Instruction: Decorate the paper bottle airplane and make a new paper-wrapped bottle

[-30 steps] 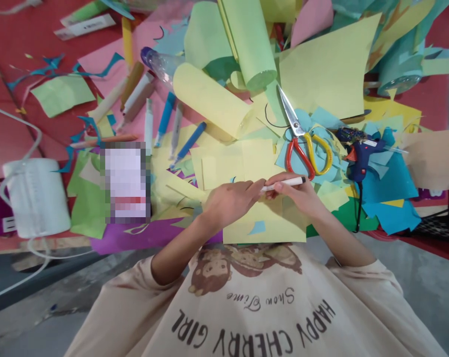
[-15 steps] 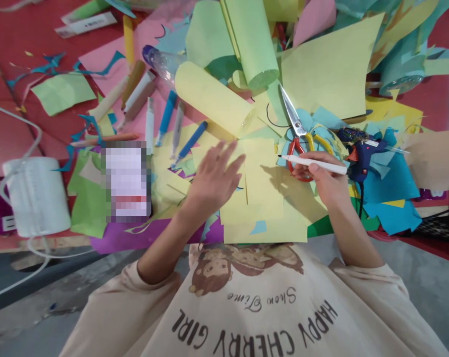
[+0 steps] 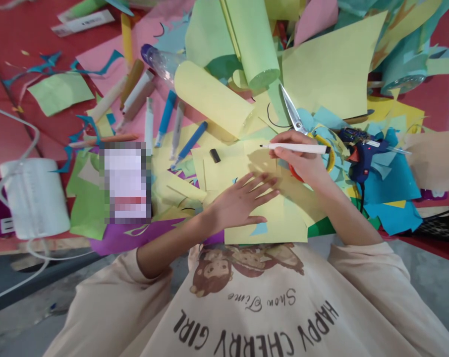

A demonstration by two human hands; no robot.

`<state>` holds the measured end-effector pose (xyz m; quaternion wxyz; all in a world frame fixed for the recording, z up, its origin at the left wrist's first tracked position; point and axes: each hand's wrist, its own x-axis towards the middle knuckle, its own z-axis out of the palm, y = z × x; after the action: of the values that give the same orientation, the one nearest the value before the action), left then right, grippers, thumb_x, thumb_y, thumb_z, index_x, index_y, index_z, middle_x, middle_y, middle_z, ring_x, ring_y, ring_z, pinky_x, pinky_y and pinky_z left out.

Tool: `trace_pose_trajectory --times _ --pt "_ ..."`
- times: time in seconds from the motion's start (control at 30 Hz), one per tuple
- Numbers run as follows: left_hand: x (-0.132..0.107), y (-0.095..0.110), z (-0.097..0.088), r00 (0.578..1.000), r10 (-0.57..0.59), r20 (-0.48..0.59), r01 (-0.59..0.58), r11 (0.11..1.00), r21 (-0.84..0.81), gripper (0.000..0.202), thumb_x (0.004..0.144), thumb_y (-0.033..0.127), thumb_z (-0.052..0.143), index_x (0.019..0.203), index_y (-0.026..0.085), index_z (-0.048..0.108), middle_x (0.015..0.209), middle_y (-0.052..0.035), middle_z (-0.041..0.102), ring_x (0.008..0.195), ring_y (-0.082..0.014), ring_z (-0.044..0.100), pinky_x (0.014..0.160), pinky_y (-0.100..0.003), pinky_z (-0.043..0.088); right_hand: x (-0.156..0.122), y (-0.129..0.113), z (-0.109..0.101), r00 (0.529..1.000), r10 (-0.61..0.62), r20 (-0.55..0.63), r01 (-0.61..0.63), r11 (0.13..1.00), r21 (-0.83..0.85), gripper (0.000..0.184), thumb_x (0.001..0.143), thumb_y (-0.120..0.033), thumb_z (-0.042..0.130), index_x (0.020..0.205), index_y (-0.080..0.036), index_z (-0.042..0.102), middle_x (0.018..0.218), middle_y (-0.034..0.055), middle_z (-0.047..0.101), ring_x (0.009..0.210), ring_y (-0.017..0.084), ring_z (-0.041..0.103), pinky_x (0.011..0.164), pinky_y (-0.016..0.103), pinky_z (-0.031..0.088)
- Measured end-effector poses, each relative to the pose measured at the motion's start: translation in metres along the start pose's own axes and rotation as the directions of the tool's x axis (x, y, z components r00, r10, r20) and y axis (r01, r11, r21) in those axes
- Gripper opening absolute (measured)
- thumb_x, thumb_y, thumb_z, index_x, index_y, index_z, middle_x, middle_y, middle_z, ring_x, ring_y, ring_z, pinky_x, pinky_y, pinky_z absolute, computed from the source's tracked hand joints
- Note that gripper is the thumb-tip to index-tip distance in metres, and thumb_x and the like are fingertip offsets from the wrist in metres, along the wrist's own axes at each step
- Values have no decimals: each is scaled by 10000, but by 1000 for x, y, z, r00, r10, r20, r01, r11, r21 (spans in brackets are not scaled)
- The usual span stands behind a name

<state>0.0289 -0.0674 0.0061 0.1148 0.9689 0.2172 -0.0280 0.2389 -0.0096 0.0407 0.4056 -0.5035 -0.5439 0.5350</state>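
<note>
My right hand grips a white marker pen, uncapped, its black tip pointing left above a yellow paper sheet. My left hand lies flat on that sheet, fingers stretched out toward the right. A small black pen cap rests on the yellow paper just left of the pen tip. Red and yellow scissors lie partly under my right hand.
Rolled yellow paper and rolled green paper lie behind. Several markers sit at the left, a blue glue gun at the right, a white spool far left. Another person's hand shows at the right edge.
The cap came off the pen and now lies on the paper. My left hand moved back to press flat on the sheet; my right hand brought the pen leftward over it.
</note>
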Motion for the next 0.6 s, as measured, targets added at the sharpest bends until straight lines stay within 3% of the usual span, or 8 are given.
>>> trace_pose_trajectory --times 0.23,0.4,0.6 --pt "1 1 0 995 41 -88 -35 997 71 732 963 661 435 1590 316 280 1596 -127 420 1437 -364 443 1140 -562 375 5 3 21 994 65 90 -56 993 -100 148 853 -278 687 752 -245 583 749 10 644 649 148 543 547 309 450" --pt "1 2 1 997 34 -74 -28 997 71 712 981 651 393 1594 310 274 1569 -144 450 1446 -367 425 1133 -555 377 3 13 24 988 -24 153 49 985 -166 156 863 -328 667 777 -229 583 770 3 680 647 134 564 587 308 460" --pt "1 2 3 1000 10 -20 -10 1000 -1 736 973 657 415 1604 325 234 1589 -130 424 1477 -365 369 1168 -557 330 2 17 24 977 -28 213 69 980 -189 194 886 -344 643 766 -220 553 775 -4 682 635 109 555 590 290 416"
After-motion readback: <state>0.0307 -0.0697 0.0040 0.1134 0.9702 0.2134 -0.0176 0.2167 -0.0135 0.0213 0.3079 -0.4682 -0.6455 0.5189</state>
